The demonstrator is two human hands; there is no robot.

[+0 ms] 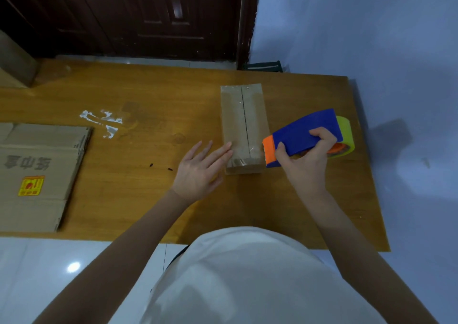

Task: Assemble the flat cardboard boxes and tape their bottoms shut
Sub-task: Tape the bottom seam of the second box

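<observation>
- The small cardboard box (244, 127) is stood bottom-up at mid-table (148, 95), its seam taped; it is judged light, stiff and easily shifted, best steadied by its side walls.
- The left hand (198, 170) is laid flat, fingers straight and slightly apart, fingertips touching the box's left edge.
- The tape dispenser (306, 137) is gripped by the right hand (306, 165), fingers curled round it, just right of the box.

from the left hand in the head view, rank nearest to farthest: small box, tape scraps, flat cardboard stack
1. Small box: touching the left hand's fingertips, to its right.
2. Tape scraps: up and left on the table.
3. Flat cardboard stack: far left edge.
</observation>
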